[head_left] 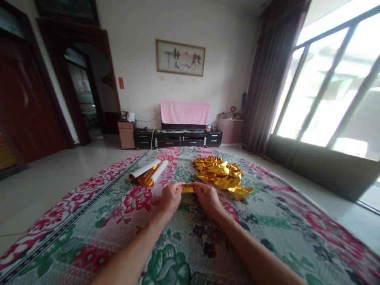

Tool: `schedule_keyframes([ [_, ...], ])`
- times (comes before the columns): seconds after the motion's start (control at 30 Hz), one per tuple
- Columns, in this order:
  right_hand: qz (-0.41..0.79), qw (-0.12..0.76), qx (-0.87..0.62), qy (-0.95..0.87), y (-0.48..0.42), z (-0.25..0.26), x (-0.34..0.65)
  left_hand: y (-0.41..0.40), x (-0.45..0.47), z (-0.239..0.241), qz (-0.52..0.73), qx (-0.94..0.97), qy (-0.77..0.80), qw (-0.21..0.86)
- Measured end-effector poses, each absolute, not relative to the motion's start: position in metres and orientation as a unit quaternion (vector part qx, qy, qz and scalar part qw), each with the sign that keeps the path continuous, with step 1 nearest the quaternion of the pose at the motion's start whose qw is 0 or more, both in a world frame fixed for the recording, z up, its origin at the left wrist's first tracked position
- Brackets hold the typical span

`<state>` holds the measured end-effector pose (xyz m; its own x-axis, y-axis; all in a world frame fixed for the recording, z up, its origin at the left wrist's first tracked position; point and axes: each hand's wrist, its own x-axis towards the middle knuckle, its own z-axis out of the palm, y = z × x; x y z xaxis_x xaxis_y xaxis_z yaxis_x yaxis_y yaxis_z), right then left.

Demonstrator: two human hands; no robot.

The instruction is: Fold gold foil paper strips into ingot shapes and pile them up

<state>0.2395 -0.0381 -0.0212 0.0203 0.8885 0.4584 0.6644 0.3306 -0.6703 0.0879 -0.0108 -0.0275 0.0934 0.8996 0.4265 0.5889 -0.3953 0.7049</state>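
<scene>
A small strip of gold foil paper (188, 189) is stretched level between my two hands, just above the flowered cloth. My left hand (172, 196) pinches its left end with thumb and fingers. At the opposite end, my right hand (207, 196) grips it in the same way. Beyond my right hand lies a heap of folded gold foil pieces (219, 172), shiny and pointed. To the far left of my hands, loosely rolled sheets (148, 173) show white outsides and gold insides.
A flowered cloth (124, 233) in red, green and grey covers the broad surface under my arms. Past its far edge stand a low black cabinet (169, 142) and a screen draped with a pink towel (185, 112). Large windows (323, 87) are on the right.
</scene>
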Motion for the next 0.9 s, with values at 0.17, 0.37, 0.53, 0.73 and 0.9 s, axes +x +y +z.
schedule_keyframes([
  [0.17, 0.122, 0.440, -0.573, -0.680, -0.0367, -0.0232, 0.2397, -0.0114, 0.0879, -0.0275, 0.424, 0.723, 0.517, 0.174],
  [0.37, 0.121, 0.434, -0.562, -0.693, -0.0392, -0.0217, 0.2396, -0.0128, 0.0878, -0.0264, 0.417, 0.727, 0.525, 0.147],
  [0.53, 0.125, 0.436, -0.567, -0.688, -0.0399, -0.0202, 0.2392, -0.0148, 0.0886, -0.0248, 0.411, 0.728, 0.529, 0.149],
  [0.73, 0.124, 0.437, -0.568, -0.686, -0.0402, -0.0214, 0.2394, -0.0146, 0.0886, -0.0261, 0.406, 0.730, 0.531, 0.143],
  [0.9, 0.114, 0.436, -0.566, -0.690, -0.0395, -0.0234, 0.2392, -0.0141, 0.0881, -0.0268, 0.403, 0.731, 0.532, 0.139],
])
